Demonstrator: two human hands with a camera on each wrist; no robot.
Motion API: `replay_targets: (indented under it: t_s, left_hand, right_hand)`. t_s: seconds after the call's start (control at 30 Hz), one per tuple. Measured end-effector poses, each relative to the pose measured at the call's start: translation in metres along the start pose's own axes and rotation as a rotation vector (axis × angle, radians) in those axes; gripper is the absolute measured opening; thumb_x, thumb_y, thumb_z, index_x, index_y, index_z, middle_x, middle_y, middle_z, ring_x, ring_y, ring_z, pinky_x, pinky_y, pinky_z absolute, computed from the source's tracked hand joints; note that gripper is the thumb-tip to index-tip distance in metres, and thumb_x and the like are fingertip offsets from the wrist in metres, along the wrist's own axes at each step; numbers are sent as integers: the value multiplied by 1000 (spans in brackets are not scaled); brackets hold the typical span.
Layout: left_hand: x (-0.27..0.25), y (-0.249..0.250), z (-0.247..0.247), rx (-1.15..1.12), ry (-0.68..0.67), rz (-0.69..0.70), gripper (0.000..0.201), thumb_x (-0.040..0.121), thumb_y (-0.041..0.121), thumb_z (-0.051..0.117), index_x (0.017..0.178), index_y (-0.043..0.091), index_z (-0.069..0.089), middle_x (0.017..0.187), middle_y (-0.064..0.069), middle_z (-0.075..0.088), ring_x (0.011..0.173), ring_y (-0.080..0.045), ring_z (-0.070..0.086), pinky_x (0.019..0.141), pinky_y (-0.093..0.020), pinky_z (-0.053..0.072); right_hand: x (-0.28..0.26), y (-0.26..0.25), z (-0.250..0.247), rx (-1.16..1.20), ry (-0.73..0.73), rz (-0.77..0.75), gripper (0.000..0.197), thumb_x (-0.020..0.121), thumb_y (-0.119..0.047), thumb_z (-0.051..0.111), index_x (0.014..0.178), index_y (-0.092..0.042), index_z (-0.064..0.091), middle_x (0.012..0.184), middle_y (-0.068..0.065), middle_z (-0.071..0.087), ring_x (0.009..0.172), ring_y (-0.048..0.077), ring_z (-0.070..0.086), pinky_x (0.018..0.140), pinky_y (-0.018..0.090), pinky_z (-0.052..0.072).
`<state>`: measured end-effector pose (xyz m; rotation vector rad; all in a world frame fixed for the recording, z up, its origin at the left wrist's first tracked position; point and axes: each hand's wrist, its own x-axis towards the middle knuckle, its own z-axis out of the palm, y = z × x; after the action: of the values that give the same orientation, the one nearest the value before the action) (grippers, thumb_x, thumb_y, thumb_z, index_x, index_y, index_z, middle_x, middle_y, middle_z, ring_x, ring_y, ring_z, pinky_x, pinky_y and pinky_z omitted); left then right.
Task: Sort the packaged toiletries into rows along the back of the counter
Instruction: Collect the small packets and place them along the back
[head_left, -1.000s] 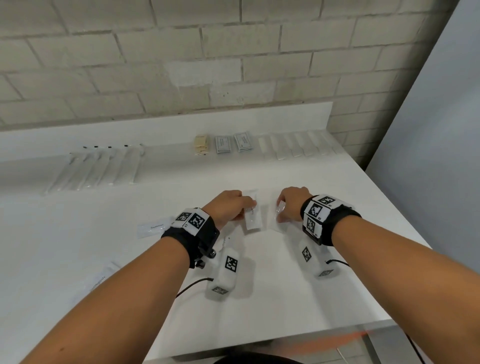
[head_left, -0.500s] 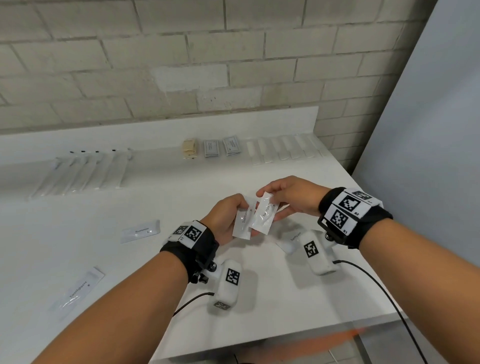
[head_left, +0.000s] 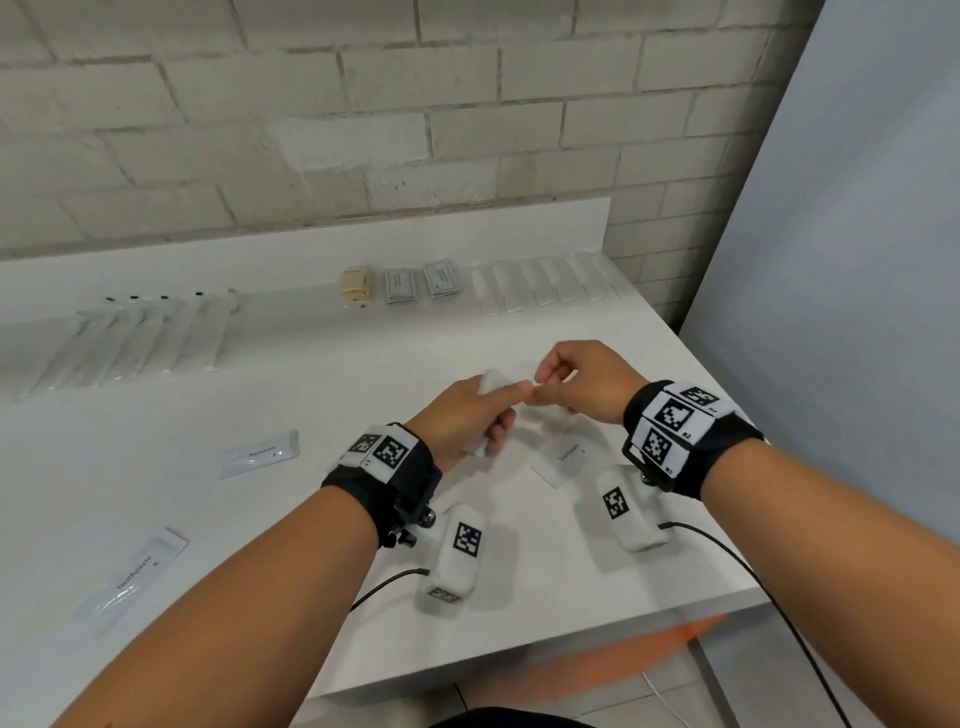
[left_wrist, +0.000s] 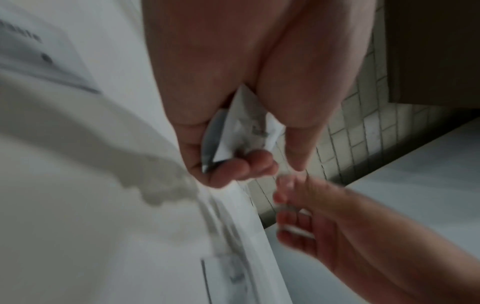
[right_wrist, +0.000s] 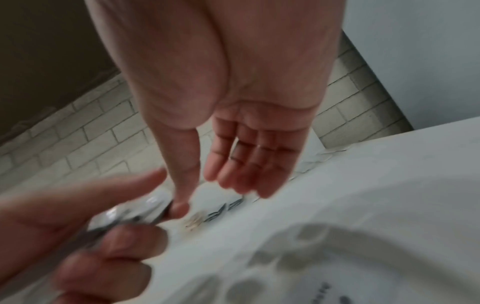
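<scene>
Seen from the head: left hand (head_left: 467, 415) raised above the white counter (head_left: 311, 519), fingers wrapped round small white packets (head_left: 491, 382), with the right hand (head_left: 576, 382) just beside it, fingertips meeting the left forefinger. Only from the left wrist: at least two flat packets (left_wrist: 241, 131) pinched between left thumb and curled fingers, one white, one with a silvery edge; right hand (left_wrist: 311, 216) blurred beyond, a thin pale strip across its fingers, hard to make out. Only from the right wrist: right palm (right_wrist: 254, 156) spread, fingers straight and relaxed, gripping nothing, thumb tip touching the edge of the packets (right_wrist: 135, 214) clutched in the left hand (right_wrist: 78, 236). On the counter: one packet marked Toothpaste (head_left: 563, 457) lying below the hands, another (head_left: 260, 453) to the left, a third (head_left: 132, 579) near the front left. Along the far edge, against a low white upstand: a row of long clear sleeves (head_left: 130, 343) at left, a small beige item (head_left: 356, 286), two grey-printed sachets (head_left: 421, 280), then a row of pale packets (head_left: 540, 286) at right. Behind, a whitish brick wall (head_left: 363, 130); at right, a plain grey panel (head_left: 857, 260). Packets held: small, flat, rectangular, glossy.
</scene>
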<state>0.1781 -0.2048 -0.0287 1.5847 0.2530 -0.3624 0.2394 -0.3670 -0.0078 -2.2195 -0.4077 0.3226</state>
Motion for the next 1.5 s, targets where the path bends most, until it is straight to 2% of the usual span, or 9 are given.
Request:
replay_targets:
  t_s: [0.2, 0.43, 0.53, 0.67, 0.8, 0.97, 1.17, 1.37, 1.5]
  left_hand:
    - [-8, -24, -70, 332, 406, 39, 24, 82, 29, 73, 82, 10, 59, 69, -3, 60, 55, -19, 50, 56, -27, 41]
    - [-39, -38, -103, 758, 475, -222, 59, 60, 58, 81, 92, 13, 57, 89, 0, 60, 81, -20, 58, 68, -28, 44]
    - [-45, -37, -90, 963, 441, -226, 60, 64, 58, 79, 94, 13, 52, 94, 0, 57, 88, -18, 56, 72, -27, 43]
    - [-40, -34, -79, 985, 416, -259, 39, 70, 36, 79, 70, 14, 47, 81, -1, 57, 75, -19, 57, 63, -27, 47]
    - [-47, -37, -88, 847, 411, -315, 41, 73, 27, 79, 60, 13, 42, 66, 3, 47, 58, -13, 49, 52, -21, 39]
    - [-82, -48, -131, 517, 425, -201, 27, 79, 26, 69, 69, 15, 47, 103, 6, 48, 78, -15, 51, 72, -27, 39]
    - [-141, -35, -211, 267, 580, -82, 10, 90, 16, 57, 89, 6, 60, 77, -4, 56, 60, -13, 42, 55, -22, 30]
    - [-181, -55, -277, 396, 674, -160, 15, 92, 26, 50, 89, 12, 55, 77, 0, 60, 72, -20, 50, 63, -29, 37]
    - [-196, -85, -291, 703, 460, -286, 47, 77, 57, 69, 97, 15, 59, 91, 3, 61, 80, -15, 57, 67, -27, 43]
  right_hand:
    - [-17, 17, -3, -604, -197, 346, 63, 66, -45, 80, 114, -13, 56, 114, 3, 58, 108, 23, 58, 87, 30, 48]
    - [-5, -5, 27, -572, -274, 342, 59, 70, -35, 81, 116, -6, 58, 113, 7, 64, 105, 24, 61, 86, 29, 51]
    - [1, -20, 43, -559, -294, 233, 34, 71, -27, 80, 91, -13, 56, 88, 1, 55, 79, 17, 55, 62, 22, 45]
    - [10, -33, 63, -441, -294, 127, 45, 72, -14, 78, 104, -16, 47, 99, -1, 49, 90, 17, 49, 71, 25, 39]
    - [16, -47, 77, -328, -418, 33, 27, 78, -7, 68, 95, -17, 50, 77, -1, 54, 64, 14, 51, 57, 24, 40]
    - [17, -77, 97, -266, -544, 6, 14, 79, -1, 61, 88, -8, 54, 82, 15, 61, 68, 26, 55, 61, 31, 45]
    - [29, -127, 152, -159, -589, -13, 21, 80, -4, 68, 93, -11, 53, 74, 13, 59, 55, 19, 52, 52, 23, 44]
    - [42, -169, 225, 50, -507, 63, 46, 83, -3, 69, 125, -17, 52, 73, 7, 62, 51, 13, 60, 52, 23, 52]
    - [43, -180, 253, -418, -446, 11, 63, 83, -20, 71, 139, -13, 46, 135, 9, 52, 119, 25, 57, 100, 34, 47]
